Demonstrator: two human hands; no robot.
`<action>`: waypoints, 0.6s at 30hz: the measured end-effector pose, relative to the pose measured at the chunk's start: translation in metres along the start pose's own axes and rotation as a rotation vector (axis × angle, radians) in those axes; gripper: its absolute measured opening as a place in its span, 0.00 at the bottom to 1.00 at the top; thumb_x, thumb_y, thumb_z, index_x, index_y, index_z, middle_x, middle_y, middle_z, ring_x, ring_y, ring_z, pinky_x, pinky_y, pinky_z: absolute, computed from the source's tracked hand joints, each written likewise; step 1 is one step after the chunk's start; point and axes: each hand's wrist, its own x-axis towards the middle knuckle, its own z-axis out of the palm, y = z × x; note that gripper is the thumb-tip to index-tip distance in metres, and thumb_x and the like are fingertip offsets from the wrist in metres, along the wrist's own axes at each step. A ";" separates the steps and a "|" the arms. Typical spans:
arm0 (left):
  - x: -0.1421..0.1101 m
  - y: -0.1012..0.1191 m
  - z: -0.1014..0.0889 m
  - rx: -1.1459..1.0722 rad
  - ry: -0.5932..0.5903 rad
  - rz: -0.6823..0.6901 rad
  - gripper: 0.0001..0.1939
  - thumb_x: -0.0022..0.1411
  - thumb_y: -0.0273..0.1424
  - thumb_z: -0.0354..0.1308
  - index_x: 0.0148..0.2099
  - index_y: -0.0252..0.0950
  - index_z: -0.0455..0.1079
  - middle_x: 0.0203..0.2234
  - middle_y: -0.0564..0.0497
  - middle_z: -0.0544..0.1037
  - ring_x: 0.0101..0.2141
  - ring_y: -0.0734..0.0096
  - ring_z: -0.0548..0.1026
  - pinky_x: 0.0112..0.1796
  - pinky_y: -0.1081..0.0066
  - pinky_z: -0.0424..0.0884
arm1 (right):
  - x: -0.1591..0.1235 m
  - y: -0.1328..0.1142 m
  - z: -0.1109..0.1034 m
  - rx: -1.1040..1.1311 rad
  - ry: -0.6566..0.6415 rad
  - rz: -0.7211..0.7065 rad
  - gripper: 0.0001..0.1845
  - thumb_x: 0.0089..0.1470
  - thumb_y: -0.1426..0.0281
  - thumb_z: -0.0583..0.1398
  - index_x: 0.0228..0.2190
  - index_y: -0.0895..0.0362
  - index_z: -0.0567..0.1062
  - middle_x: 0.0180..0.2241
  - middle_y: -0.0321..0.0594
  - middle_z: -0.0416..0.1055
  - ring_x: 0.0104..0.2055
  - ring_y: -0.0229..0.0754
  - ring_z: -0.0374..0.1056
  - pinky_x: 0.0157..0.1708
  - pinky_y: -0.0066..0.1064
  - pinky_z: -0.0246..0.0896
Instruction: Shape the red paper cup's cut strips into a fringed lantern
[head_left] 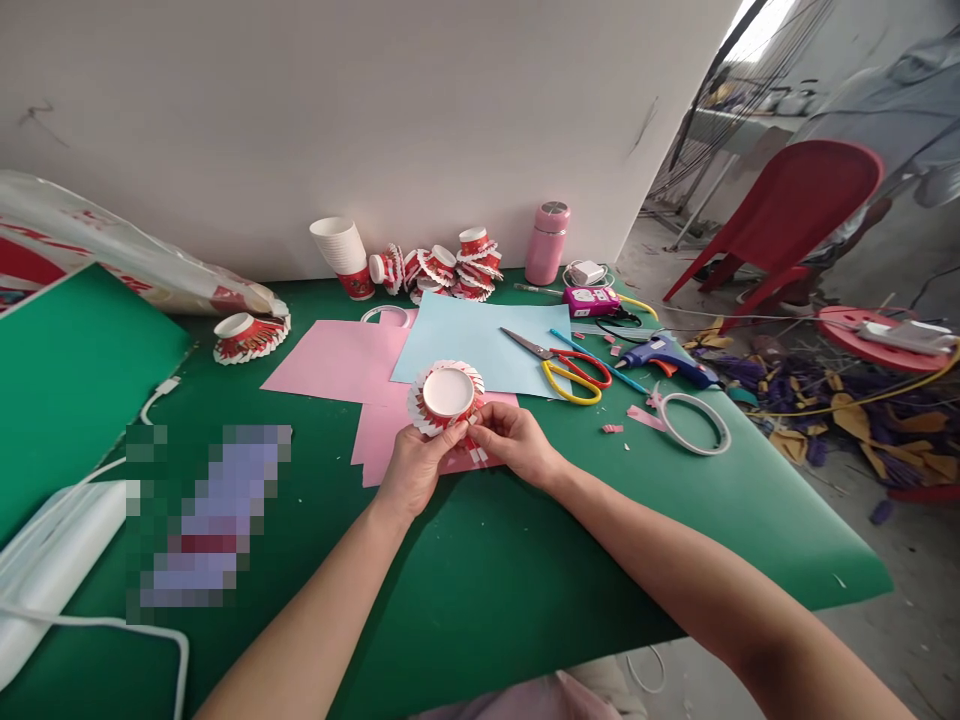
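Note:
A red and white paper cup (448,391), its side cut into strips that fan out in a ring, is held bottom up over the sheets. My left hand (417,462) grips the near left of its fringe, thumb on top. Close beside it, my right hand (519,442) pinches a strip at the near right edge of the same cup. Under the cup lie pink paper (375,440) and light blue paper (472,335). Scissors (570,370) with red and yellow handles rest on the blue sheet's right side, by a blue pencil (600,360).
Stacked paper cups (341,255), several fringed cups (442,270) and a pink bottle (547,243) stand along the wall. Another fringed cup (251,336) sits left. A blue glue gun (667,360) and a white ring (697,425) lie right. A red chair (795,210) stands beyond.

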 end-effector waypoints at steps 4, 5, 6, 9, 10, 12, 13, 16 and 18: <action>0.000 0.000 0.000 -0.016 -0.013 0.002 0.13 0.43 0.33 0.68 0.33 0.32 0.78 0.32 0.45 0.81 0.37 0.60 0.77 0.44 0.59 0.70 | 0.000 0.002 -0.001 -0.014 -0.003 0.012 0.22 0.38 0.52 0.66 0.25 0.58 0.70 0.23 0.34 0.70 0.25 0.35 0.65 0.30 0.31 0.61; 0.000 0.000 -0.001 -0.019 -0.016 -0.001 0.14 0.43 0.34 0.68 0.33 0.32 0.78 0.31 0.45 0.81 0.37 0.59 0.76 0.45 0.59 0.70 | 0.000 0.003 -0.002 -0.017 -0.005 0.012 0.22 0.38 0.52 0.66 0.25 0.58 0.70 0.23 0.34 0.70 0.26 0.36 0.65 0.31 0.31 0.61; 0.000 0.000 -0.001 -0.020 -0.017 -0.003 0.14 0.43 0.34 0.68 0.33 0.32 0.78 0.31 0.45 0.81 0.37 0.59 0.76 0.45 0.58 0.70 | 0.000 0.003 -0.002 -0.021 -0.009 0.011 0.22 0.39 0.52 0.66 0.25 0.58 0.70 0.24 0.34 0.70 0.26 0.36 0.66 0.31 0.31 0.61; 0.000 0.001 -0.001 -0.027 -0.016 -0.014 0.14 0.42 0.34 0.68 0.33 0.32 0.78 0.29 0.45 0.81 0.37 0.59 0.76 0.44 0.59 0.70 | -0.001 0.004 -0.002 -0.031 -0.029 0.004 0.21 0.40 0.53 0.66 0.26 0.57 0.70 0.25 0.35 0.70 0.27 0.37 0.66 0.32 0.32 0.62; 0.000 0.001 -0.001 -0.032 -0.014 -0.019 0.14 0.41 0.34 0.69 0.32 0.32 0.78 0.29 0.46 0.81 0.36 0.59 0.76 0.43 0.60 0.70 | -0.002 0.004 -0.002 -0.035 -0.035 0.001 0.21 0.40 0.53 0.66 0.27 0.57 0.70 0.25 0.35 0.70 0.28 0.37 0.67 0.32 0.32 0.62; 0.000 0.002 0.000 -0.044 -0.003 -0.030 0.15 0.40 0.34 0.69 0.32 0.32 0.77 0.28 0.47 0.81 0.35 0.61 0.76 0.42 0.61 0.70 | -0.003 0.003 -0.002 -0.046 -0.042 -0.006 0.20 0.41 0.54 0.65 0.27 0.57 0.71 0.26 0.35 0.70 0.29 0.38 0.67 0.33 0.32 0.63; 0.000 0.002 0.000 -0.050 0.004 -0.035 0.15 0.39 0.34 0.69 0.32 0.32 0.77 0.28 0.47 0.80 0.35 0.61 0.76 0.41 0.61 0.70 | -0.003 0.002 -0.002 -0.053 -0.043 -0.009 0.19 0.42 0.54 0.65 0.28 0.57 0.71 0.26 0.35 0.70 0.29 0.38 0.67 0.33 0.32 0.63; 0.001 0.002 0.000 -0.065 0.020 -0.032 0.15 0.38 0.33 0.70 0.31 0.33 0.77 0.27 0.48 0.80 0.34 0.62 0.76 0.41 0.62 0.70 | -0.003 0.001 -0.001 -0.065 -0.038 -0.015 0.17 0.43 0.56 0.65 0.28 0.57 0.71 0.27 0.35 0.71 0.29 0.37 0.66 0.34 0.32 0.62; 0.001 0.002 0.000 -0.071 0.016 -0.031 0.15 0.39 0.33 0.70 0.31 0.33 0.77 0.28 0.48 0.80 0.34 0.62 0.76 0.41 0.62 0.70 | -0.003 0.000 0.000 -0.066 -0.031 -0.015 0.16 0.43 0.57 0.65 0.28 0.57 0.71 0.27 0.35 0.71 0.29 0.37 0.66 0.33 0.32 0.62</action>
